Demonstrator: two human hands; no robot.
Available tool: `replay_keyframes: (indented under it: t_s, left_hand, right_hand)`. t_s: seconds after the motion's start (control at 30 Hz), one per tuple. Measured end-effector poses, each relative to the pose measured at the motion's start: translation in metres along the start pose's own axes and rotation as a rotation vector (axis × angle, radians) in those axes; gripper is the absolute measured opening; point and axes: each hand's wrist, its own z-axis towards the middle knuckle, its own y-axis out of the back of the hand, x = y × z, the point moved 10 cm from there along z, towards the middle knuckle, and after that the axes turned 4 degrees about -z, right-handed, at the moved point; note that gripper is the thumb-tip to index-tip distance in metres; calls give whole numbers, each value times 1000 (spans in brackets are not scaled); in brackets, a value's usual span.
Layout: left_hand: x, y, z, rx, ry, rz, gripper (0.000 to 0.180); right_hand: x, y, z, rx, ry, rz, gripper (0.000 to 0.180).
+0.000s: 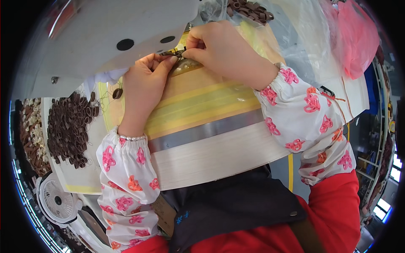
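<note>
Under the pale grey head of what looks like a sewing machine (118, 29), both my hands meet in a lit spot. My left hand (145, 78) is closed, thumb and forefinger pinching a small dark piece (172, 53) with thin threads about it. From the right, my right hand (225, 50) reaches in with its thumb and forefinger pinched at the other side of that piece. The fingers cover much of it, so its full shape is hidden. One loose brown loop (117, 93) lies beside my left wrist.
A heap of brown loops (69, 126) with loose threads covers the left of the table, and more brown loops (253, 12) lie at the back. Yellow tape (202, 103) crosses the worktop. A pink plastic bag (357, 38) hangs far right; a white fan (58, 200) stands lower left.
</note>
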Motion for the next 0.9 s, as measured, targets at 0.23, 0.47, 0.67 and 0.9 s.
replay_keyframes:
  t_s: [0.23, 0.47, 0.67, 0.9]
  left_hand:
    - [2, -2, 1, 9, 9, 27, 27]
    - [-52, -3, -40, -28, -415, 208, 20]
    - [-16, 59, -63, -112, -369, 420, 18]
    - [-30, 85, -64, -220, -345, 511, 17]
  right_hand:
    - [4, -4, -5, -88, 110, -76, 14]
    - [0, 71, -12, -310, 85, -113, 11]
    - [-95, 121, -26, -341, -62, -485, 17]
    - [-121, 98, -6, -112, -69, -537, 26]
